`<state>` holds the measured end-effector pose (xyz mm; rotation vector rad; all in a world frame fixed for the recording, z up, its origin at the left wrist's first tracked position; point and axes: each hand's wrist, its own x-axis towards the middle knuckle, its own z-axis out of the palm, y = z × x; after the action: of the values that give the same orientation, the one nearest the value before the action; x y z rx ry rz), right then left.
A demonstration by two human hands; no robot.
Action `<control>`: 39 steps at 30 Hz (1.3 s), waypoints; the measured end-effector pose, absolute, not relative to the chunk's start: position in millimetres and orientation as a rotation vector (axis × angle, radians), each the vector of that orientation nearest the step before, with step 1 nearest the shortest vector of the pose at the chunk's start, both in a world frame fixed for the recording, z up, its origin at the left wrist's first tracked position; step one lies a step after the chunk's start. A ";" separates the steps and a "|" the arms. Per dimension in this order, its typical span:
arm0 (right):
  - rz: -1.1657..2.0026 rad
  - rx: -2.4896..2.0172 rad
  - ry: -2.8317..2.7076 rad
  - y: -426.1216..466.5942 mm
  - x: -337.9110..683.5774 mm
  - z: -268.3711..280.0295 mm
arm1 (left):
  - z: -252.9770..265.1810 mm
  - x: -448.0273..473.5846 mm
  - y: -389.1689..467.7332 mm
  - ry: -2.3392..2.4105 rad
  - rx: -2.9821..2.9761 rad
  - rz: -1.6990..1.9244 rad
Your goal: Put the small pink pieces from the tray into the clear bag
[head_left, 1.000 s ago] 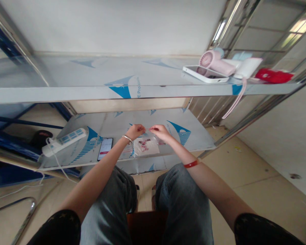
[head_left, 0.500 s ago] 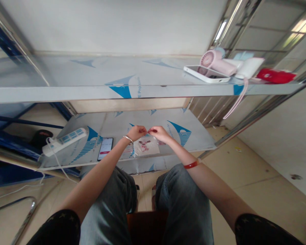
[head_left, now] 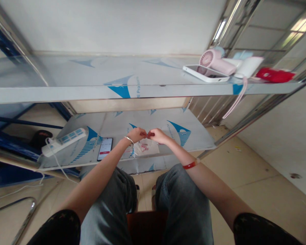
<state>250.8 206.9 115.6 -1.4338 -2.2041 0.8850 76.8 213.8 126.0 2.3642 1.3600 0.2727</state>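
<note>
My left hand [head_left: 137, 135] and my right hand [head_left: 157, 135] meet fingertip to fingertip above the lower shelf. Both are pinched closed, and whatever sits between the fingers is too small to make out. Just below them lies a clear plastic bag [head_left: 150, 149] with small pink and red pieces inside, close to the shelf's front edge. My wrists partly cover the pinkish items at either side of the bag. Left of my left forearm, a phone [head_left: 105, 148] with a lit screen lies flat on the shelf.
A white power strip [head_left: 63, 141] with a cable lies at the left of the lower shelf [head_left: 155, 119]. Above, the upper shelf [head_left: 86, 80] holds a white-framed tray-like object [head_left: 206, 74], a pink handheld fan [head_left: 216, 62] and a red pouch [head_left: 275, 75]. A strap hangs over its edge.
My hands have shifted down slightly, toward the bag, and my fingertips remain close together. The bag and the phone stay in place.
</note>
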 end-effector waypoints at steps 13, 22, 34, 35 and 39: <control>0.570 -1.595 -2.505 198.2 243.4 124.6 | 133.2 84.8 200.7 1.528 2.508 -0.149; 0.497 -1.578 -2.674 194.4 231.7 119.4 | 129.8 85.6 201.5 1.575 2.558 -0.267; 0.522 -1.607 -2.846 188.0 216.9 112.3 | 119.8 83.2 203.5 1.569 2.447 -0.312; 0.519 -1.606 -2.863 187.5 215.8 112.0 | 119.4 83.3 203.4 1.561 2.445 -0.329; 0.512 -1.597 -2.914 185.6 213.4 113.0 | 114.4 84.6 203.6 1.561 2.444 -0.350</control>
<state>213.4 185.6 113.0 -1.5966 -2.9141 0.5119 84.6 203.6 114.4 2.4438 1.5611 -0.3505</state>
